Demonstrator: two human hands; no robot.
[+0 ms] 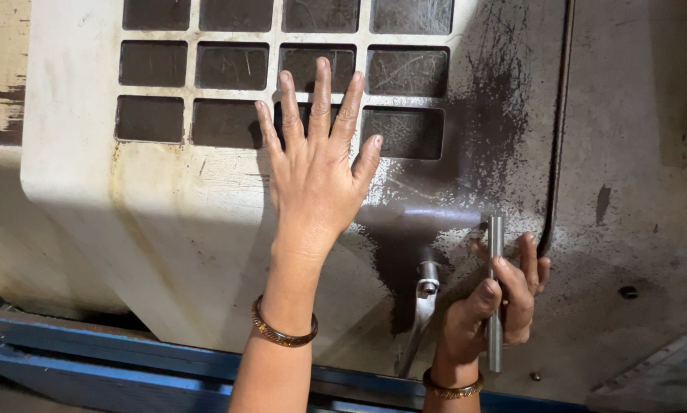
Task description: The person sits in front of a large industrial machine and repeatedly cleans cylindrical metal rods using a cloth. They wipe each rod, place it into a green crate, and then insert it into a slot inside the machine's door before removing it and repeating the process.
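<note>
We press our left hand flat against the worn cream-painted metal machine door, fingers spread wide and holding nothing, the fingertips reaching over the lower row of the grid of dark rectangular window panes near the door's top edge. Our right hand is lower and nearer the door's right edge, closed around a short plain steel rod. The rod stands almost upright, its long axis running parallel to the door's dark vertical seam, with both ends showing above and below the fingers. Just left of that hand, the door's bright metal lever handle hangs downward from its round pivot, apart from the rod; the right hand is clearly the nearer one to it, while the left sits well up and to the left. A blue-painted steel rail runs beneath the door's bottom edge. Both wrists carry gold-coloured bangles.
</note>
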